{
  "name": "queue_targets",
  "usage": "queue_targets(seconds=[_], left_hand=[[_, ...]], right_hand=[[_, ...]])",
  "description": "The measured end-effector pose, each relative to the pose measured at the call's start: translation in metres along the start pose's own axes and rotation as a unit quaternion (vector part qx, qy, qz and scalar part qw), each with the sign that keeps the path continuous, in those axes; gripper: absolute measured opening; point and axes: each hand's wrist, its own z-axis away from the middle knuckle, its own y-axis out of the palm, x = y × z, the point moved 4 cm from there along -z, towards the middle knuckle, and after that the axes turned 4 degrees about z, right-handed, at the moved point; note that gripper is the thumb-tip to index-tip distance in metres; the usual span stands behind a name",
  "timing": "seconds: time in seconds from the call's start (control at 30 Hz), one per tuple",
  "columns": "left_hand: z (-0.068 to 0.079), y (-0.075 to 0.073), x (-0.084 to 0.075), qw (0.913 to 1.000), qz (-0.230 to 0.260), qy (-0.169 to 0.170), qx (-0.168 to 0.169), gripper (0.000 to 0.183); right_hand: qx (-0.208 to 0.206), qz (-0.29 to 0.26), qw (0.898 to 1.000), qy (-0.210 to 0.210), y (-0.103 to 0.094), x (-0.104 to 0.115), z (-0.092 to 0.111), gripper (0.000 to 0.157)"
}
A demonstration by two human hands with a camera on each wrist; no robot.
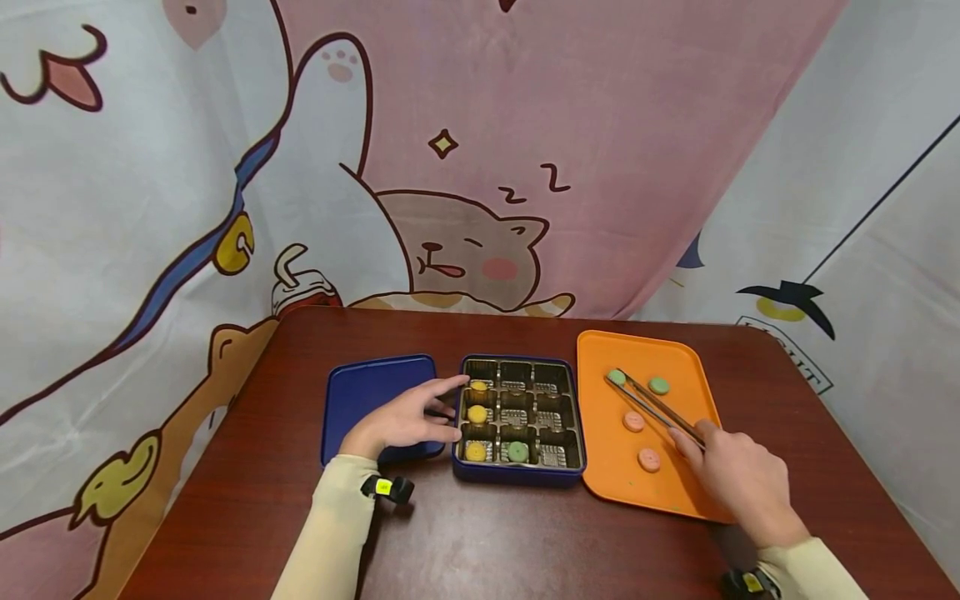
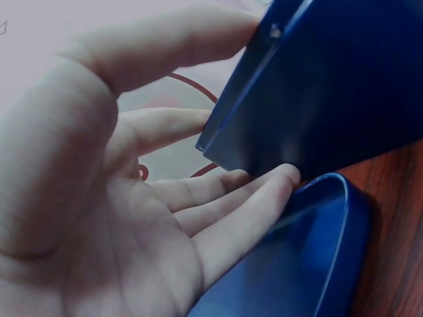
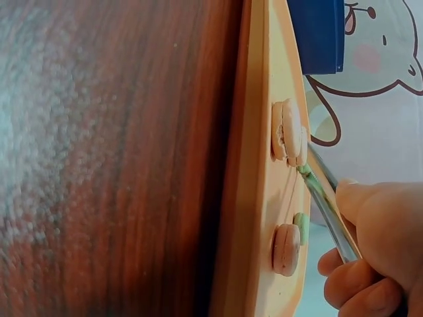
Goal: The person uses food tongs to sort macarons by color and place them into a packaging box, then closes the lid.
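Observation:
My right hand (image 1: 738,475) grips metal tongs (image 1: 660,408) over the orange tray (image 1: 607,467). The tong tips are at a green macaron (image 1: 617,377) near the tray's upper left. Another green macaron (image 1: 658,386) and two pink macarons (image 1: 648,459) lie on the tray. Left of it stands a dark blue box (image 1: 517,477) with a gold compartment insert. Three yellow macarons (image 1: 477,414) fill its left column, and a green macaron (image 1: 517,452) sits in the front middle compartment. With fingers extended, my left hand (image 1: 408,417) touches the box's left side, as the left wrist view shows.
A blue lid (image 1: 356,400) lies left of the box, partly under my left hand. The brown table (image 1: 480,533) ends at a cloth backdrop (image 1: 622,150) printed with cartoon animals. The tray has a raised rim and stands close to the box's right side.

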Motion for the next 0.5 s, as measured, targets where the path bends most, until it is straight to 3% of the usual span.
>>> queue_targets(seconds=[0.5], left_hand=[[0.0014, 0.0001, -0.0018, 1.0, -0.002, 0.0, -0.004, 0.09]], right_hand=[[-0.006, 0.001, 1.0, -0.003, 0.0004, 0.0001, 0.0006, 0.053]])
